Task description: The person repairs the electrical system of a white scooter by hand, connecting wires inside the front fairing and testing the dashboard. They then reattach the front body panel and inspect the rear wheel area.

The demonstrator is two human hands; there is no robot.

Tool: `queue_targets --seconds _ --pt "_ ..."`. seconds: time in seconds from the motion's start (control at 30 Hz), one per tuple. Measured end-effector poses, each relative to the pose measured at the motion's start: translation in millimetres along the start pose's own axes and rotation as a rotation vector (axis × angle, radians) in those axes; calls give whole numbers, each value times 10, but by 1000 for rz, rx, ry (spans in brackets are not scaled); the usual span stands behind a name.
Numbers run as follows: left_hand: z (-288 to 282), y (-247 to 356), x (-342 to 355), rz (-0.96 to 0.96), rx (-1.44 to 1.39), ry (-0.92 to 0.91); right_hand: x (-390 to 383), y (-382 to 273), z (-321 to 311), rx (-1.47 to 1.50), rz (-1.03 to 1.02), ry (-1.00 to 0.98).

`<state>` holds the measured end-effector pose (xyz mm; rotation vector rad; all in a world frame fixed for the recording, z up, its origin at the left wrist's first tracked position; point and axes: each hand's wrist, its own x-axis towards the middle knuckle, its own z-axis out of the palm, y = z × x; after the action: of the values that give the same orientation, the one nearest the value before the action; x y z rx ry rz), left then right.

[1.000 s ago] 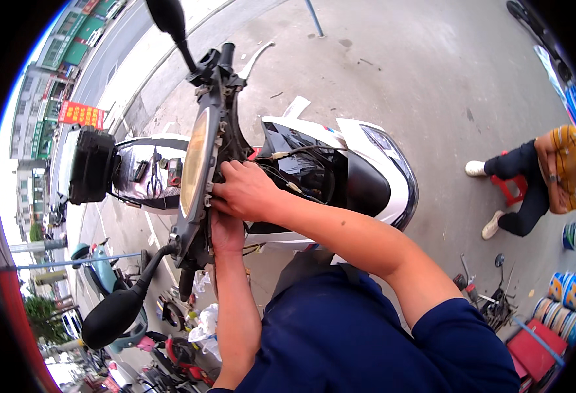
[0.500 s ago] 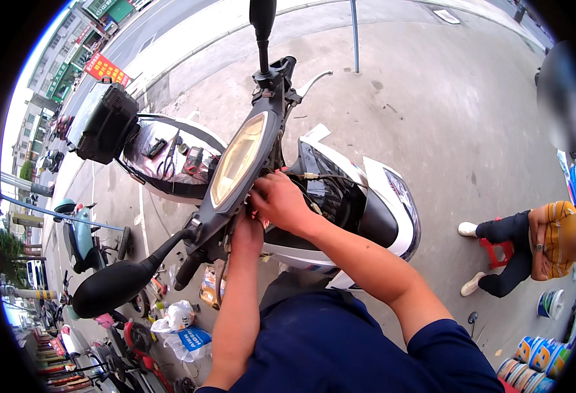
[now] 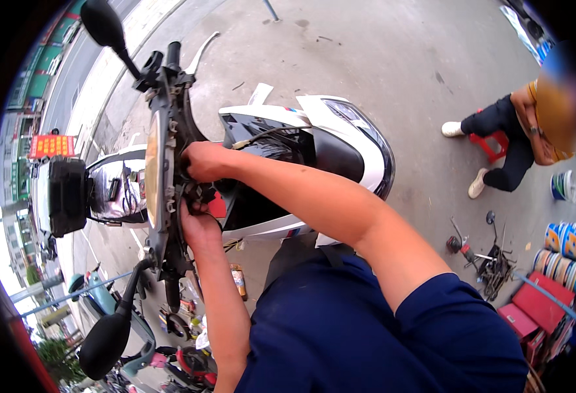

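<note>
The scooter's dark handlebar housing [image 3: 169, 118], with an oval pale amber instrument lens seen edge-on, runs up and down left of centre. My right hand [image 3: 204, 162] reaches into its underside, fingertips curled among dark parts and mostly hidden. Below it my left hand [image 3: 200, 226] is turned palm up under the housing, its fingers bent round small dark parts that I cannot make out. A cable crosses the glossy black inner panel of the white bodywork [image 3: 378, 150] just to the right of both hands.
A seat [image 3: 116, 196] with tools and a black top box [image 3: 65, 196] is at left, beside parked scooters. A person [image 3: 523, 144] sits on a red stool at right. Buckets [image 3: 563, 187], red toolboxes [image 3: 540, 304] and loose tools lie lower right. Mirrors stick out at both bar ends.
The view has swung, tilting the housing upright again. My right hand has shifted higher along the housing, farther from my left hand, which stays underneath with its fingers bent.
</note>
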<state>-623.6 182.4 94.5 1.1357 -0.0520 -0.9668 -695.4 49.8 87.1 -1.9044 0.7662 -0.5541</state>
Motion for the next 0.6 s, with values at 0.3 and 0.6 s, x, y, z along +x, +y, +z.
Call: queue_targets --seconds 0.3,0.6 --pt "69 25 61 58 66 173 328 -166 -17 -146 -25 -192" --pt "-219 54 59 82 87 -13 514 -100 181 -161 -223 -205"
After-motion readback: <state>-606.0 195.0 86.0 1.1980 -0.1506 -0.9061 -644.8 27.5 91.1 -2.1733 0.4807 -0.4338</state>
